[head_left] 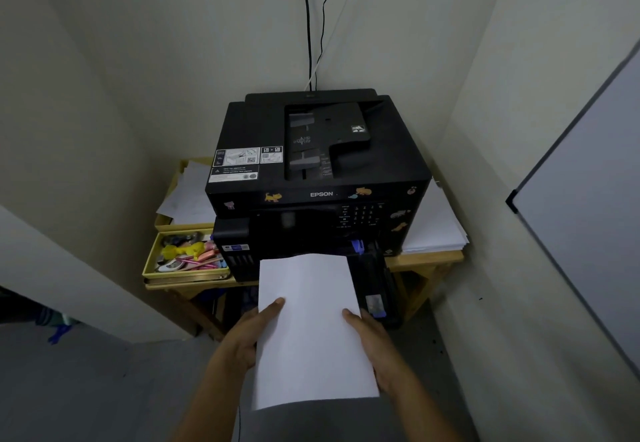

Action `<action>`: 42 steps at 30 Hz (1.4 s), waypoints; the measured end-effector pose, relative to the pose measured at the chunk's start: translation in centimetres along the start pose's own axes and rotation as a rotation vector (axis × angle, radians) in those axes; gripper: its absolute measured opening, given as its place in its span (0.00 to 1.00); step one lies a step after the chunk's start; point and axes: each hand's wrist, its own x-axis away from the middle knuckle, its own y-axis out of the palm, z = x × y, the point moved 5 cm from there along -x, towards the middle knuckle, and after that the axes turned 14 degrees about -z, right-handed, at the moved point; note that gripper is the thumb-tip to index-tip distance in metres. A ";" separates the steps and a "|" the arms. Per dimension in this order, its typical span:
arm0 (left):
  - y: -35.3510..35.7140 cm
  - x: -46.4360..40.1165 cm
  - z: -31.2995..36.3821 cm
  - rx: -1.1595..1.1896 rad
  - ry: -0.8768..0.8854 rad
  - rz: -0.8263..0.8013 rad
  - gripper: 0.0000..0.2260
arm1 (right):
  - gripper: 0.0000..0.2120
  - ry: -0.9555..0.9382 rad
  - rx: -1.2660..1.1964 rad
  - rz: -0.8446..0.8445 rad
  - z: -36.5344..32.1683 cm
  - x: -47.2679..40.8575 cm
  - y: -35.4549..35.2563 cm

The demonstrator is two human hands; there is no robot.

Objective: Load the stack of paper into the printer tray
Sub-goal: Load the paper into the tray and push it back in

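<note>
A white stack of paper (310,327) is held flat in front of a black Epson printer (311,164). My left hand (254,329) grips its left edge, thumb on top. My right hand (370,341) grips its right edge, thumb on top as well. The far end of the stack lies over the pulled-out black paper tray (375,286), which sticks out from the printer's lower front. A blue guide (357,246) shows at the tray's mouth. Most of the tray is hidden under the paper.
The printer stands on a wooden table (426,260) in a corner. Loose sheets (434,223) lie to its right. To its left are a yellow box of pens and small items (185,256) and a box of papers (188,192). Cables (311,43) hang behind. A whiteboard (588,199) leans at right.
</note>
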 end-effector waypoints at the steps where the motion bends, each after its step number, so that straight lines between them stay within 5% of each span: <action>1: 0.1 -0.3 0.0 -0.014 -0.003 0.000 0.17 | 0.30 -0.005 0.016 0.013 -0.4 0.2 0.0; 4: -0.1 -0.8 0.3 -0.075 0.003 0.042 0.21 | 0.33 -0.011 0.115 0.040 -0.5 -0.1 -0.1; 14: 0.6 -2.2 0.5 -0.119 -0.026 0.023 0.22 | 0.23 -0.064 0.456 0.110 -1.7 -0.5 -0.6; 30: 1.9 -8.2 0.3 -0.244 0.017 0.093 0.32 | 0.19 0.039 0.420 0.054 -3.8 -4.1 -5.3; 34: 3.6 -6.8 2.0 -0.256 0.007 0.095 0.22 | 0.17 0.067 0.356 0.043 -3.4 -5.0 -6.1; 42: 3.1 -8.7 1.3 -0.280 -0.093 0.120 0.23 | 0.20 0.121 0.284 0.018 -2.9 -6.3 -7.4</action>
